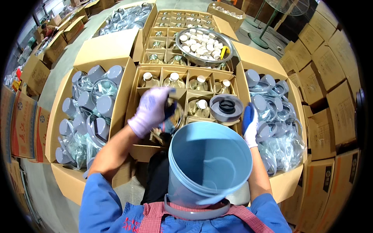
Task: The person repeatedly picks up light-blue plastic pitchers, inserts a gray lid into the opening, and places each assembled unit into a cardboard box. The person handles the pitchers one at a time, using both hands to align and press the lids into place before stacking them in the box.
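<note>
My left hand [153, 109], in a white glove with blue fingers, is over the left part of a divided carton [134, 100]. It is blurred, beside a clear rounded object [176, 118]; whether it grips this is hidden. My right hand [251, 125], gloved alike, is held flat at the carton's right side with nothing visible in it. Close to its fingertips is a grey round lid [214, 110] with a black centre piece. Glass bottles with white caps [174, 77] stand in the compartments. Against my chest is a light blue plastic bucket [189, 180], its mouth towards me.
Cartons of grey cup-shaped parts in plastic stand left [86, 100] and right [259, 102]. A metal bowl of white caps [228, 59] rests on another divided carton [142, 55]. Stacked cartons [329, 58] line the right side; a pedestal fan [259, 40] stands behind.
</note>
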`<control>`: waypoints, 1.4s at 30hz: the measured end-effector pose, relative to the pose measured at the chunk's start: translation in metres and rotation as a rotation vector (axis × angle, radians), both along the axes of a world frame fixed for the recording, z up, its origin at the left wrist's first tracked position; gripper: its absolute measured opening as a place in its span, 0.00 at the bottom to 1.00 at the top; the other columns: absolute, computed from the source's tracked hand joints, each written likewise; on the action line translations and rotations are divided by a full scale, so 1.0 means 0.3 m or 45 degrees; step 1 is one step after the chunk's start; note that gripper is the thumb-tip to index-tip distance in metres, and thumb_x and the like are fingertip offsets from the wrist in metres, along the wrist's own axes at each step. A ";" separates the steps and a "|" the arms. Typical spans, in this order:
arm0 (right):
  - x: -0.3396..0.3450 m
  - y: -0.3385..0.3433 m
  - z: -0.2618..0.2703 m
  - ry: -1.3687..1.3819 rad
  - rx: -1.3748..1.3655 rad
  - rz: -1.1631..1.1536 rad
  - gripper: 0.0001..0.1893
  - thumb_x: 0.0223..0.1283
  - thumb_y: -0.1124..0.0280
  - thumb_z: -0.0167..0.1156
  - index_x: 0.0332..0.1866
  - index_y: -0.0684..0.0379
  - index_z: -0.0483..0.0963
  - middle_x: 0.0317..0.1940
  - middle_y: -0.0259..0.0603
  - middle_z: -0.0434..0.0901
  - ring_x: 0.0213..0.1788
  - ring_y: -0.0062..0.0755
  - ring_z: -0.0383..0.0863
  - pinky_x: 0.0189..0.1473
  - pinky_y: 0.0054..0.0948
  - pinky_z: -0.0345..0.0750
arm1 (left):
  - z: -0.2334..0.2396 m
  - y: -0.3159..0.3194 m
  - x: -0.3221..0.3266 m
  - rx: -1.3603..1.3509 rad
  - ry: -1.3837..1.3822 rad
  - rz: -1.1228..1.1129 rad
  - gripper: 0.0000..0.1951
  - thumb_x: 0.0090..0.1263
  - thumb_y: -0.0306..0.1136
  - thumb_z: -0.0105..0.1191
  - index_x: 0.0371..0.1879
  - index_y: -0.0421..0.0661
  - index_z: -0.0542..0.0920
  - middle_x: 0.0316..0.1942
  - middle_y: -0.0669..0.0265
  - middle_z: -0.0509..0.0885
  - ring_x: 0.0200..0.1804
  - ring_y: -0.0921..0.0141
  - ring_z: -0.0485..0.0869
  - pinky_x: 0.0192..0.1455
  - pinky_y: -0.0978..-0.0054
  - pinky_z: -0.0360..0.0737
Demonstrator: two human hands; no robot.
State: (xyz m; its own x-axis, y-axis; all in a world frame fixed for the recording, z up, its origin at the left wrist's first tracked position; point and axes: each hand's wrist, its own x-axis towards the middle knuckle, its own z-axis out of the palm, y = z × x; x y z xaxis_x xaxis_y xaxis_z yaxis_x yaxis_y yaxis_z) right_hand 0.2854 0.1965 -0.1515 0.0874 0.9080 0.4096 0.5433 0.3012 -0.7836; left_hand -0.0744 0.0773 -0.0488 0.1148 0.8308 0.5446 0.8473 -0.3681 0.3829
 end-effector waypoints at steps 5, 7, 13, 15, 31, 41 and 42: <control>-0.330 -0.193 0.290 1.629 -1.247 1.366 0.35 0.72 0.40 0.49 0.73 0.55 0.64 0.65 0.40 0.74 0.65 0.31 0.73 0.67 0.35 0.69 | 0.640 -0.101 0.225 0.649 0.122 -0.150 0.22 0.54 0.29 0.65 0.51 0.47 0.79 0.33 0.54 0.82 0.38 0.54 0.83 0.43 0.59 0.79; -0.427 -0.203 0.489 1.937 -1.116 1.881 0.42 0.69 0.32 0.48 0.79 0.50 0.56 0.72 0.41 0.67 0.72 0.37 0.68 0.76 0.39 0.63 | 0.759 -0.221 0.383 0.033 0.720 -0.146 0.27 0.51 0.29 0.67 0.54 0.50 0.79 0.44 0.56 0.84 0.49 0.57 0.83 0.54 0.59 0.78; -0.270 -0.184 0.615 1.188 -0.435 1.624 0.36 0.72 0.61 0.53 0.81 0.58 0.50 0.78 0.41 0.57 0.77 0.32 0.59 0.75 0.31 0.60 | 0.716 -0.150 0.238 0.734 -0.290 -0.042 0.25 0.72 0.27 0.52 0.69 0.39 0.71 0.69 0.55 0.72 0.70 0.63 0.70 0.75 0.65 0.63; -0.210 -0.260 0.599 0.875 -0.411 1.451 0.40 0.69 0.73 0.55 0.82 0.61 0.44 0.81 0.42 0.49 0.79 0.30 0.55 0.76 0.28 0.56 | 0.646 -0.087 0.129 0.217 -0.969 -0.371 0.23 0.79 0.33 0.49 0.70 0.38 0.69 0.68 0.57 0.74 0.69 0.67 0.71 0.73 0.70 0.66; -0.013 0.130 -0.136 -1.080 -0.192 0.499 0.32 0.64 0.52 0.61 0.71 0.49 0.67 0.69 0.60 0.67 0.69 0.61 0.69 0.72 0.47 0.64 | 0.499 -0.039 0.265 -0.593 -0.171 -0.501 0.17 0.69 0.29 0.62 0.56 0.42 0.81 0.50 0.59 0.82 0.54 0.64 0.83 0.59 0.69 0.78; -0.039 -0.146 0.819 0.964 -0.242 1.288 0.21 0.73 0.66 0.57 0.67 0.61 0.69 0.62 0.41 0.75 0.59 0.26 0.75 0.64 0.31 0.74 | 0.640 -0.014 0.209 0.321 0.843 -0.330 0.26 0.59 0.35 0.64 0.59 0.55 0.79 0.65 0.56 0.77 0.68 0.48 0.73 0.67 0.39 0.66; -0.014 -0.176 0.856 0.934 -0.203 1.291 0.21 0.73 0.65 0.56 0.67 0.61 0.69 0.62 0.41 0.75 0.59 0.26 0.75 0.65 0.31 0.74 | 0.667 -0.039 0.144 0.380 0.664 -0.185 0.26 0.59 0.36 0.65 0.60 0.53 0.79 0.65 0.51 0.76 0.69 0.47 0.71 0.67 0.40 0.65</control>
State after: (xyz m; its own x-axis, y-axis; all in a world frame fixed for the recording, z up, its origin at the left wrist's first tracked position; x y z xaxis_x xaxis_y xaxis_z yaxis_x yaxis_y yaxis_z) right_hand 0.2811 0.1437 0.1052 -0.5158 0.7349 0.4403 -0.4535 0.2018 -0.8681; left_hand -0.0311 0.0656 0.1514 0.5289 0.6071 0.5930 0.8285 -0.5209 -0.2056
